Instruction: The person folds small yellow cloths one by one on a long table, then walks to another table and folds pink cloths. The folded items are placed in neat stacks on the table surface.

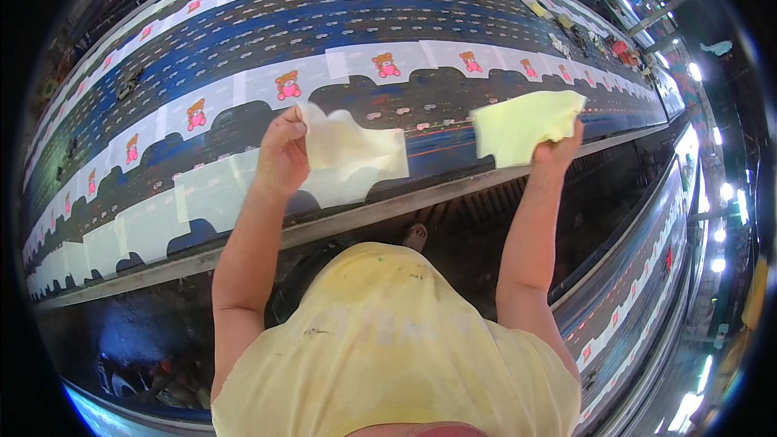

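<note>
Near the middle, my left hand [284, 149] pinches the upper left corner of a pale cream cut fabric piece [358, 145], which hangs over the near row of the long table. My right hand [558, 144] grips a pale yellow stack of cut fabric [525, 124] above the table's near edge. Plain pale fabric pieces [149, 224] lie overlapping along the near side, to the left of my left hand. Beyond both hands runs a row of white fabric pieces [400, 51], each bearing a printed brown teddy bear with a pink heart [386, 65].
The long dark table [364, 18] has a raised near rim [455, 187]. Yellow scraps [564, 21] and a red object [619, 48] lie at its far right. Another table with printed pieces [631, 309] stands at the lower right. A dark aisle lies below the rim.
</note>
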The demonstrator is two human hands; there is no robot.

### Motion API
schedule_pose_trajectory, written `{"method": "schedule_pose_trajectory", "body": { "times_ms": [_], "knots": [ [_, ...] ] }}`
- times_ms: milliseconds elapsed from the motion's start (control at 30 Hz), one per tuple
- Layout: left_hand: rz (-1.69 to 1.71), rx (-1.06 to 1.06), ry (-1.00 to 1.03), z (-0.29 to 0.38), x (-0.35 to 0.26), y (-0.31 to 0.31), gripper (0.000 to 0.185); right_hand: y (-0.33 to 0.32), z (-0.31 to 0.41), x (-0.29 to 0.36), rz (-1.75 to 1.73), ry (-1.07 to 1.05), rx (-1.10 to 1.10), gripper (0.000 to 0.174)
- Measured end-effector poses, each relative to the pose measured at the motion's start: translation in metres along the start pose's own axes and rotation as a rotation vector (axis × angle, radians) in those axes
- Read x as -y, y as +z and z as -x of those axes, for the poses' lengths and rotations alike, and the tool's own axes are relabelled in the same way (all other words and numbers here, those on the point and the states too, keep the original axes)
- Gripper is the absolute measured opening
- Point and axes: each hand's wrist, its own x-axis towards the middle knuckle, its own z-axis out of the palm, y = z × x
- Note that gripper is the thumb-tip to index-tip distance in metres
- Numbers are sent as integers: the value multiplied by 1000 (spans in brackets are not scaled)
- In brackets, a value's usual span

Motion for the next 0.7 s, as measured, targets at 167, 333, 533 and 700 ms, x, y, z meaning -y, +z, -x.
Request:
{"method": "schedule_pose_trajectory", "body": {
  "times_ms": [167, 333, 533, 700],
  "knots": [
    [-68, 122, 109, -51, 19, 49, 37, -48, -55, 67, -2, -94, 43, 30],
    [-239, -135, 22, -96, 97, 87, 10, -126, -107, 97, -195, 26, 97, 29],
    [-457, -240, -135, -162, 218, 112, 6, -219, -166, 115, -139, 23, 76, 29],
    [-718, -298, -201, -203, 298, 118, 9, -253, -201, 128, 14, 40, 96, 31]
  ]
}}
